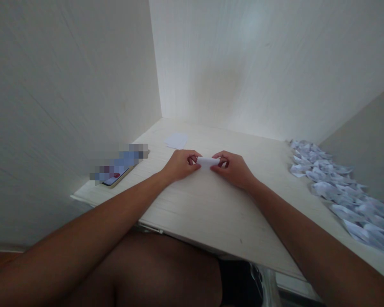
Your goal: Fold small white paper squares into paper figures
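Observation:
A small white piece of paper point(208, 161), looking folded into a narrow strip, is stretched level between my two hands just over the tabletop. My left hand point(181, 165) pinches its left end between thumb and fingers. At the right end, my right hand point(233, 167) grips it in the same way, thumb nearest me. Behind my left hand lie flat white paper sheets point(176, 140); how many are in the pile I cannot tell.
A phone point(121, 168), its screen partly blurred out, rests along the desk's left edge. Many folded white paper pieces point(342, 183) lie in rows down the right side. Pale walls point(217, 64) enclose the white desk point(192, 213) at the left and back.

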Tool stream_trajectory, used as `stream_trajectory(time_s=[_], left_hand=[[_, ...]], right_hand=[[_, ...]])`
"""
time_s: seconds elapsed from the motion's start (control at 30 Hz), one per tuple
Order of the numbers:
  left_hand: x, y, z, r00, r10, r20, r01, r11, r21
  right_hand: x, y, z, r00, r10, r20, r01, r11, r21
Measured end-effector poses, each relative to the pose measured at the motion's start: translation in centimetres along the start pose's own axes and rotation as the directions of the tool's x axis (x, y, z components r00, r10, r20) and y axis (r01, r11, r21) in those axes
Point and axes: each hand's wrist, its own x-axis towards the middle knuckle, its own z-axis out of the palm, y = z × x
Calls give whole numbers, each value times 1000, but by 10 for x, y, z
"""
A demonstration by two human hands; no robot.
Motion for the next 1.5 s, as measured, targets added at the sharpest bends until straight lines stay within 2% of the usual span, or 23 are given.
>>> stream_trajectory(time_s=[0.3,0.77,1.0,1.1,1.27,1.5], left_hand=[[1,-2,1,1000,4,-5,-4,1000,19],[1,0,0,999,43,27,-45,996,77],[-1,0,1,998,49,25,-52,994,99],[-2,0,3,995,98,-1,-97,991,95],[-5,3,7,968,241,-67,-243,970,-31],[-7,8,0,908,407,-94,-402,913,65]], right_hand=[[1,0,1,1000,5,-9,-5,1000,-29],[1,1,2,998,62,15,-62,996,63],[1,-2,2,999,48,9,-49,998,30],[1,-5,4,1000,-1,-21,0,1000,-19],[-1,-14,7,989,-128,-77,121,988,-91],[-6,-26,7,984,-163,-70,155,981,-113]])
